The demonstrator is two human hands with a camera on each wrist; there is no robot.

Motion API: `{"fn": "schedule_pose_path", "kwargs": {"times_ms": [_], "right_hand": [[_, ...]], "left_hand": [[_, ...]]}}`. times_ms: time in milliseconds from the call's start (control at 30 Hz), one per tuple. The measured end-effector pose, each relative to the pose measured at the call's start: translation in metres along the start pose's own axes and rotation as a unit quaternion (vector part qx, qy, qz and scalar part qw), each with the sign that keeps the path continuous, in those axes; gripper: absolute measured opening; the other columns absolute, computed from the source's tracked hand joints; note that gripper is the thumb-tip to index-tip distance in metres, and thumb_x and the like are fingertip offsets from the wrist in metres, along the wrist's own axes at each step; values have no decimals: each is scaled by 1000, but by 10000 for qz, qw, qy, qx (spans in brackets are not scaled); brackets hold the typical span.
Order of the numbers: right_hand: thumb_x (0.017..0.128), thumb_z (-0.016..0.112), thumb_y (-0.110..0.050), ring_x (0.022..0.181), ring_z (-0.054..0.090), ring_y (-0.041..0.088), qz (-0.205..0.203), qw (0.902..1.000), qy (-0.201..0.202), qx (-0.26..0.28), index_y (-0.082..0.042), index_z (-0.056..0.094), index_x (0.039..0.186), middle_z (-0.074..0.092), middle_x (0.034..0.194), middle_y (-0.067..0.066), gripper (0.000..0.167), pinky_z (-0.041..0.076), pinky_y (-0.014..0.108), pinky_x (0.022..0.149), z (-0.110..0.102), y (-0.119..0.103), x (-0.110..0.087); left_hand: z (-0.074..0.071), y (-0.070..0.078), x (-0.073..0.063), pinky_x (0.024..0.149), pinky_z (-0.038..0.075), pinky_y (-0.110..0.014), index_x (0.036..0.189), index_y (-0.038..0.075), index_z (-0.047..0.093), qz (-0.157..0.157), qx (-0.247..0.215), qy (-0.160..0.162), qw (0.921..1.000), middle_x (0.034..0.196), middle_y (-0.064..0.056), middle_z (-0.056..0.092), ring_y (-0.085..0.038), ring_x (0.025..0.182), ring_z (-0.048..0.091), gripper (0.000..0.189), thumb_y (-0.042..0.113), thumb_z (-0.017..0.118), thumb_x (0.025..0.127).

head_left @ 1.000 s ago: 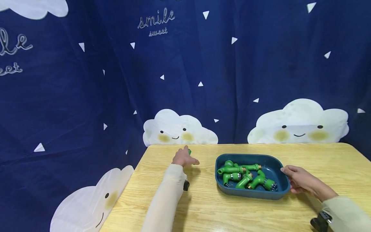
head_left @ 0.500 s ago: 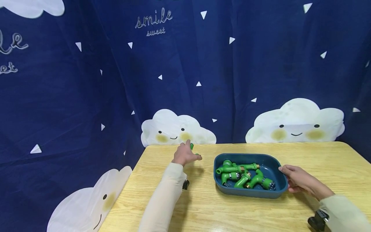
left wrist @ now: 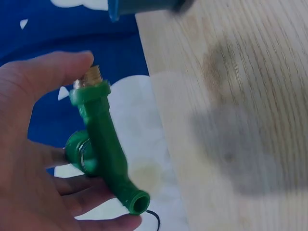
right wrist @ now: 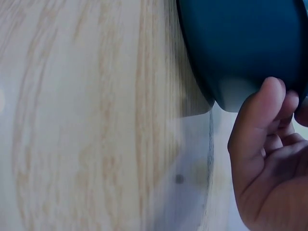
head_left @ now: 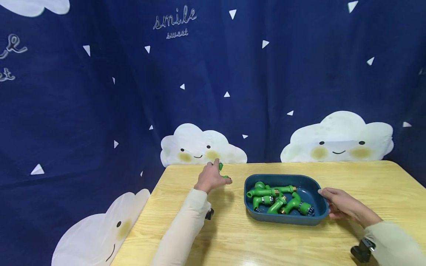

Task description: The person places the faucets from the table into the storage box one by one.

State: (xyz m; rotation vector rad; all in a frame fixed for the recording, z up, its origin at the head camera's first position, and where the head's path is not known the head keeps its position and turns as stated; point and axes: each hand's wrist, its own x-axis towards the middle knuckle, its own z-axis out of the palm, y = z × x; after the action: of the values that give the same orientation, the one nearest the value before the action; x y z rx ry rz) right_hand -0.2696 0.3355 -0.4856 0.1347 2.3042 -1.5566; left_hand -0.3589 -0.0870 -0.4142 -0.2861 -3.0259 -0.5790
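My left hand (head_left: 210,176) holds a green plastic tap (left wrist: 103,134) over the left part of the table. In the left wrist view, its thumb presses the brass threaded end while the fingers support the body and spout. Most of this tap is hidden behind the hand in the head view. To the right, my right hand (head_left: 346,205) pinches the right end wall of a dark blue basin (head_left: 283,219). Inside the basin lie several green taps (head_left: 277,205) with brass ends, bunched toward its left side. The right wrist view shows the thumb (right wrist: 269,101) against the basin's outside.
The basin stands on a light wooden table (head_left: 233,236). Behind the table's far edge hangs a navy curtain (head_left: 213,74) printed with white clouds and triangles. Bare wood lies between my left hand and the basin. Black wrist cameras (head_left: 362,251) sit on both sleeves.
My left hand has moved slightly toward the far edge, and more of the tap shows beside it. My right hand keeps its grip on the basin. The head view has shifted a little.
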Motion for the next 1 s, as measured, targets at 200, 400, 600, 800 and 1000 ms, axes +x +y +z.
{"fn": "schedule_pose_path", "kwargs": {"times_ms": [200, 400, 600, 800, 1000], "right_hand": [[108, 32, -37, 61, 61, 10, 9, 10000, 14, 0, -4, 49, 98, 55, 73, -2, 38, 57, 26, 56, 3, -1, 1], [108, 33, -35, 61, 62, 10, 6, 10000, 40, 14, -4, 51, 101, 57, 74, -1, 37, 56, 25, 55, 0, -1, 0], [108, 33, -36, 60, 61, 11, -4, 9999, 119, -38, -3, 52, 105, 58, 73, -1, 38, 55, 26, 55, 2, -1, 1], [108, 33, -37, 58, 59, 11, -12, 9999, 124, -73, -1, 51, 109, 57, 72, 0, 40, 54, 26, 54, 5, -1, 2], [109, 31, -36, 60, 59, 12, -50, 9997, 162, -197, -1, 51, 105, 56, 73, 0, 40, 54, 26, 55, 1, -3, 0]], "left_hand": [[-5, 9, -1, 80, 53, -45, 150, 12, 36, 202, -154, -135, 9996, 125, -21, 57, -31, 100, 61, 99, 54, 79, 72], [-11, 22, -1, 82, 52, -43, 150, 12, 37, 382, -219, -143, 9989, 124, -18, 58, -27, 99, 60, 98, 58, 77, 72], [-18, 39, -7, 77, 51, -38, 145, 14, 41, 689, -94, -128, 9975, 117, -13, 59, -24, 95, 59, 90, 53, 77, 72], [-20, 56, -16, 78, 52, -37, 150, 17, 38, 856, -12, -198, 9961, 124, -12, 58, -22, 101, 60, 95, 53, 77, 72], [-14, 78, -24, 86, 56, -41, 154, 16, 35, 1206, 484, -338, 9909, 136, -14, 57, -26, 117, 61, 99, 55, 77, 73]]}}
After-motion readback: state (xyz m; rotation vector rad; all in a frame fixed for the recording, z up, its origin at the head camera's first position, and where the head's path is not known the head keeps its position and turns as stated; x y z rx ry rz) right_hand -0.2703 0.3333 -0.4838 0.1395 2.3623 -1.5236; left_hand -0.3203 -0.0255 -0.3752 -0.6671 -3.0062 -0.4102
